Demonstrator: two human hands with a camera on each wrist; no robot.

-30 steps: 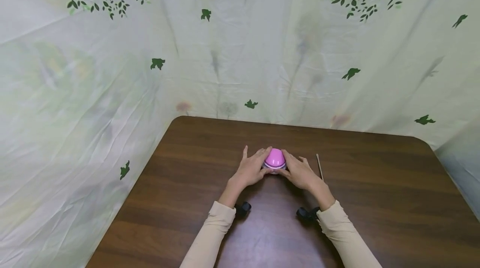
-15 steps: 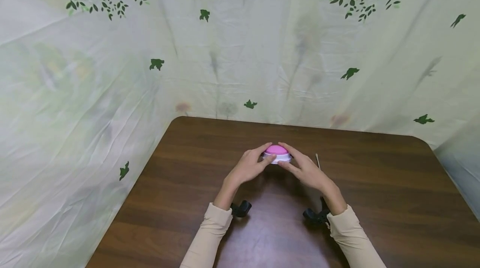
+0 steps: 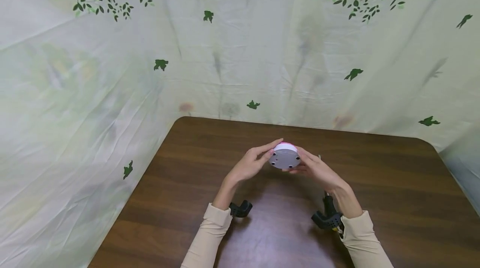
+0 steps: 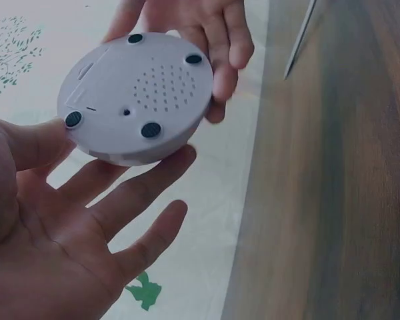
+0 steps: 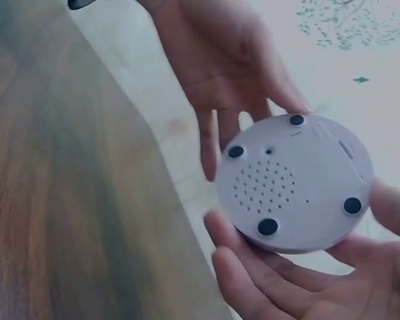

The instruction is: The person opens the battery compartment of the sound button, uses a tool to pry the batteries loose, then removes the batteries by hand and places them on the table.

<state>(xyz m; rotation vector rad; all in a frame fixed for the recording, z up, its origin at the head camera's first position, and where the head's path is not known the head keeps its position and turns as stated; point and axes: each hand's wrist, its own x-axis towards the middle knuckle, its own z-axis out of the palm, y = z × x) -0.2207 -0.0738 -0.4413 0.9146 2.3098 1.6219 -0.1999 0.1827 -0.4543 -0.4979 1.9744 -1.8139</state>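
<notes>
Rod (image 4: 300, 40) — right hand (image 3: 320, 171) overlaps (head view).

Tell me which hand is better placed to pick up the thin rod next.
Right, probably: the thin rod lies nearer the right hand; the left hand is across the round device, which both hands hold.

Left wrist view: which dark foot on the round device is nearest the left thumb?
The leftmost foot: it sits beside the thumb; the other three lie farther away.
</notes>
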